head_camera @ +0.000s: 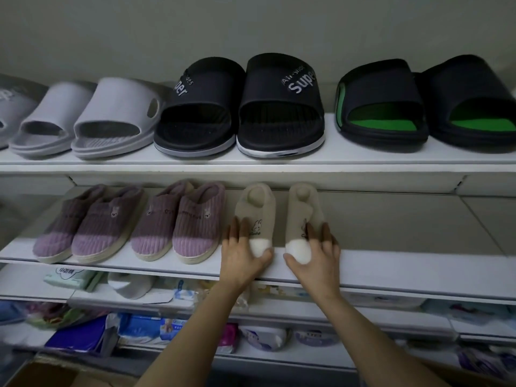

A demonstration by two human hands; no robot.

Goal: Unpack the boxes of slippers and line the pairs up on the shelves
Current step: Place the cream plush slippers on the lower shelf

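The left hand (242, 256) rests on the toe of the left beige fabric slipper with a pompom (255, 216), fingers laid over the upper and thumb curled round the white toe cap. The right hand (318, 256) grips the toe of the right beige fabric slipper (303, 212) the same way, thumb against the cap and fingers curved over the outer side. Both slippers lie toes outward on the white middle shelf (418, 263), side by side with a small gap between them.

Just left of the left hand stand two pairs of purple corduroy slippers (134, 222) in a row on the same shelf. Above the hands, the white top shelf (335, 155) carries grey foam slides (83, 121), black slides printed "Super" (240, 107) and black slides with green footbeds (427, 101). Below the wrists, lower shelves hold packaged goods (145, 328), blurred.
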